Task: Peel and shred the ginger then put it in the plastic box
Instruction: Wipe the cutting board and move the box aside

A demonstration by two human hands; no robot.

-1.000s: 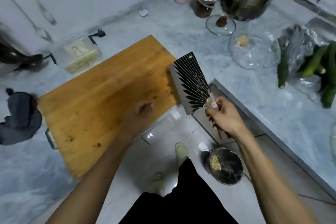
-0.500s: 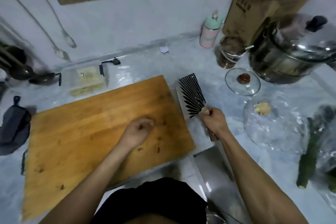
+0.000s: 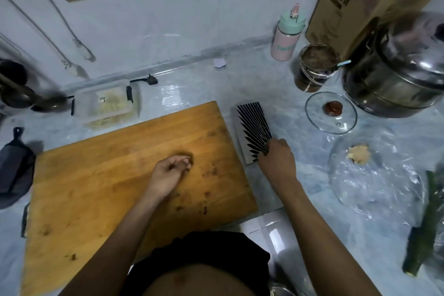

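Left to right:

- Far left, on the worktop [image 3: 192, 84]: dark cloth [image 3: 14, 166], then the plastic box [image 3: 107, 106]. The box is clear and rectangular with black latches. It holds pale shreds that look like ginger, so most of the output seems to be in already.
- Cutting board [image 3: 96, 190]: wood, rectangular, visible grain. A few dark scraps, likely peel, are scattered on it. No whole ginger on it.
- Left hand [image 3: 168, 174]: rests mid-board with fingers loosely curled. They may pinch a small scrap; too small to tell. Left grip state: cannot tell.
- Cleaver [image 3: 253, 133]: lies flat on the worktop just right of the board. Broad steel blade with a black fan pattern.
- Right hand [image 3: 276, 162]: sits at the near end of the cleaver with fingers curled over the handle area, so the grip is closed on the cleaver.
- Right of that: glass lid [image 3: 331, 113], steel pot [image 3: 394, 84], and a clear plastic bag [image 3: 374, 175]. A pale ginger lump [image 3: 358, 154] is on the bag, well apart from both hands.

Step, my read: between batches, with the cleaver being set down or picked up. I can't tell which.

Next move likely calls for fetching the lump from the bag onto the board. The bag film is thin and crinkly and will shift. The lump is knobbly, so it needs a flat face down before slicing.
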